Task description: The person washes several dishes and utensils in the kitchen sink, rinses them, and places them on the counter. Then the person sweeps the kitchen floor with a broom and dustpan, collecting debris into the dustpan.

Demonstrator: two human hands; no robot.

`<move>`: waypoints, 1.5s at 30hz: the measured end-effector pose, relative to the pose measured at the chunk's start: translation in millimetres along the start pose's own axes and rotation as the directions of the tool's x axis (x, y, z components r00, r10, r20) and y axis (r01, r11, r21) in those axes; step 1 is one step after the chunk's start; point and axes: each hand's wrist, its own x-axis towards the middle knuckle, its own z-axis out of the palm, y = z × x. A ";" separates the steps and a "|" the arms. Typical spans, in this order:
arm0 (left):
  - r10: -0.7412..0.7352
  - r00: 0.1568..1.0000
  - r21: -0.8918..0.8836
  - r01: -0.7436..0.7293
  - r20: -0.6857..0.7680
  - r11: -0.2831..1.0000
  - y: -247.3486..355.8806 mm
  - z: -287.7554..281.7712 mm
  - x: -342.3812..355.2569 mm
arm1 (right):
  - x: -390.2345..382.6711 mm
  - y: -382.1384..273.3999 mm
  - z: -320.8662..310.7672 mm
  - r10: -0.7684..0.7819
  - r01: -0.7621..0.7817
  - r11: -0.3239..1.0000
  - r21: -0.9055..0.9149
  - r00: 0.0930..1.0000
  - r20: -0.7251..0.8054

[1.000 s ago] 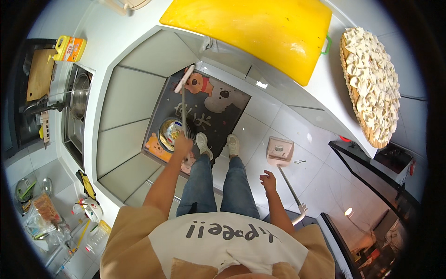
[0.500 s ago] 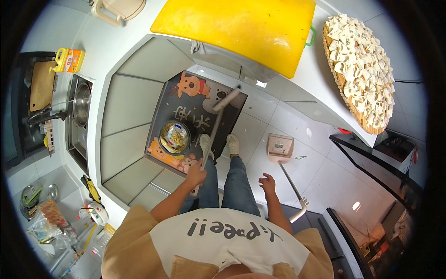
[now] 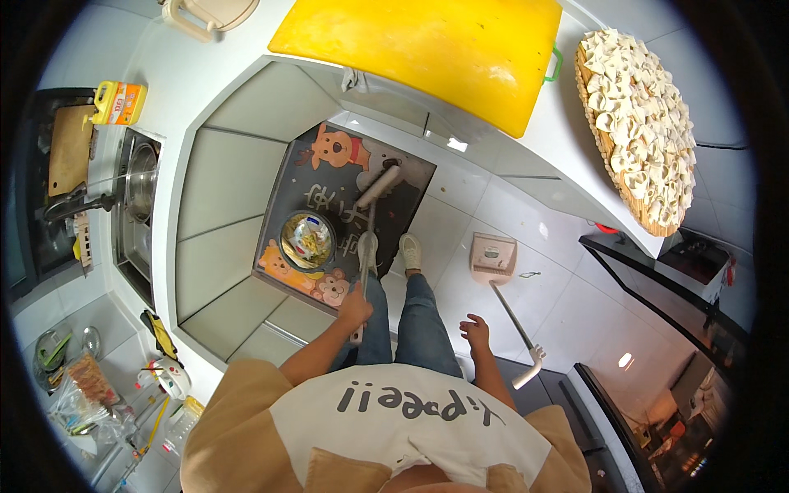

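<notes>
My left hand (image 3: pixel 355 309) is closed around the handle of a broom (image 3: pixel 380 187), whose pale head rests over the dark cartoon-animal floor mat (image 3: pixel 283 185). The handle runs from the broom head down past my left shoe. My right hand (image 3: pixel 475 333) hangs free beside my right leg, fingers apart and nothing in them. To its right, a pink dustpan (image 3: pixel 493 269) stands on the tiles, its long grey handle slanting toward me. A dark round bin (image 3: pixel 332 243) with food scraps and wrappers inside sits on the mat, left of my feet.
A yellow cutting board (image 3: pixel 411 57) lies on the white counter ahead. At far right is a woven tray (image 3: pixel 590 123) heaped with folded dumplings. Left are a yellow jug (image 3: pixel 121 103) and a sink (image 3: pixel 141 185). A small string-like scrap (image 3: pixel 530 274) lies beside the dustpan.
The broom head has shifted left and slightly nearer across the mat, its handle swinging more upright. My left hand has moved a little right; my right hand has dropped slightly.
</notes>
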 end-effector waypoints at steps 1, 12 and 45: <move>-0.017 0.999 -0.106 0.021 0.043 0.994 -1.1 -10.0 -10.9 | 0.2 -1.0 2.8 0.017 -0.018 1.000 -0.026 1.000 -0.011; -0.201 0.943 0.182 0.254 -0.266 0.950 -36.2 -110.7 21.7 | 11.0 -22.4 24.4 -0.083 0.084 0.996 -0.002 0.993 0.084; -0.001 0.988 -0.460 0.071 0.152 0.885 12.6 43.0 -23.2 | 3.3 -16.5 5.5 -0.042 0.046 0.994 -0.094 0.998 0.048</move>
